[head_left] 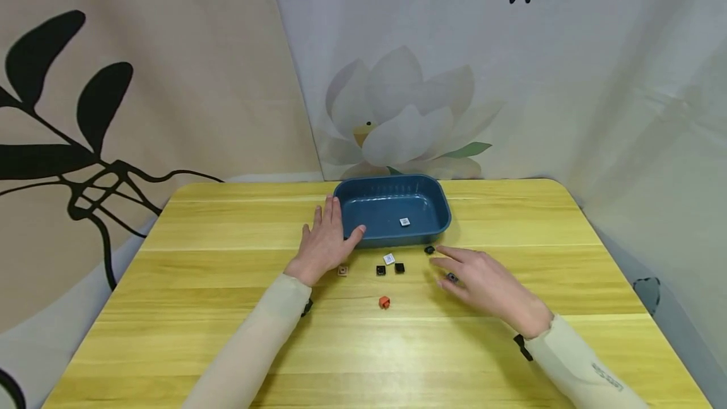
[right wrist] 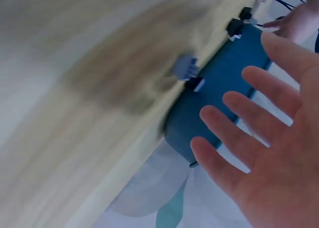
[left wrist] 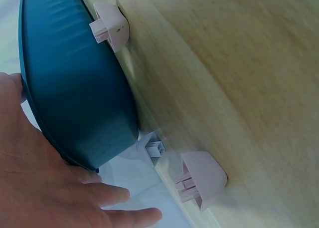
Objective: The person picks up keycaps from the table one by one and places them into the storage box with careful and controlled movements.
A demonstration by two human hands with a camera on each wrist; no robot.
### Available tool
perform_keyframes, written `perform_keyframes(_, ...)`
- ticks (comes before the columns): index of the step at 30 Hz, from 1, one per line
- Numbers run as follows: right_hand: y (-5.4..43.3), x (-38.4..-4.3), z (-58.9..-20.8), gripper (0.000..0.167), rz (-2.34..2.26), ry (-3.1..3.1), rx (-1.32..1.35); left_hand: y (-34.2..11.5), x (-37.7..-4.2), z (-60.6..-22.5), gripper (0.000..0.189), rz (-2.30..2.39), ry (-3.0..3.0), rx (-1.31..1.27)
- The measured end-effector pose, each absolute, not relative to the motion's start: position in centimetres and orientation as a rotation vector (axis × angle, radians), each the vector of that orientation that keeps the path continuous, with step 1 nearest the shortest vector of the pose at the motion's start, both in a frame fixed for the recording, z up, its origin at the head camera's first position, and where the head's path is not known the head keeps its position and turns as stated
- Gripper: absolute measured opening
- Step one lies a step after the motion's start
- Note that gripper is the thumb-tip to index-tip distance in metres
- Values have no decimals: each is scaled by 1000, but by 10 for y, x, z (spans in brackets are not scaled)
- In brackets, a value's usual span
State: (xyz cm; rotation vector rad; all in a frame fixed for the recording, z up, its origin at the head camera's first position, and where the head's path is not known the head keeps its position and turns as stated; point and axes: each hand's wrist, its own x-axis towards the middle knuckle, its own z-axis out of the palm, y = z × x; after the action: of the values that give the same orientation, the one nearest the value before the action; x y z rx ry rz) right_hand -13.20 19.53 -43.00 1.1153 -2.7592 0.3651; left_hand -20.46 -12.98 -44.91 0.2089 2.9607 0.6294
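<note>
My left hand (head_left: 324, 242) rests at the left end of the blue tray (head_left: 392, 240), fingers straight along its outside and thumb at the near rim. Palm down, my right hand (head_left: 483, 283) hovers over the table with its fingers spread. Below its fingers lies a grey keycap (head_left: 452, 278), seen also in the right wrist view (right wrist: 185, 67). A black keycap (head_left: 429, 249) sits just beyond the fingertips, close to the tray. One white keycap (head_left: 404, 222) lies inside the tray. Pink keycaps (left wrist: 202, 180) lie stem sideways in the left wrist view, beside a pale one (left wrist: 151, 149).
In front of the tray lie another white keycap (head_left: 389, 259) and two black keycaps (head_left: 381, 270). Nearer to me is a red keycap (head_left: 384, 302); a pinkish one (head_left: 343, 271) sits by my left wrist. A printed curtain (head_left: 397, 81) hangs behind the wooden table (head_left: 227, 308).
</note>
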Motion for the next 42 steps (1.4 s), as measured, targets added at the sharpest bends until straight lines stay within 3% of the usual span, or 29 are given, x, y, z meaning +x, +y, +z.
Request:
perform_keyframes(10,207,-127,-446,60,269,-2891,1162,-130,-204,-448,99,638,2958,209)
perform_keyframes(18,203,-125,-450,43,204,-2971,1005,-130,-204,-449,100,634,2957,211)
perform_keyframes(31,198,-124,-451,10,222,-2900,996,-130,-205,-450,99,644,2957,204)
perform_keyframes(42,197,-123,-451,5,264,-2906,1004,-130,-204,-449,100,647,2950,204)
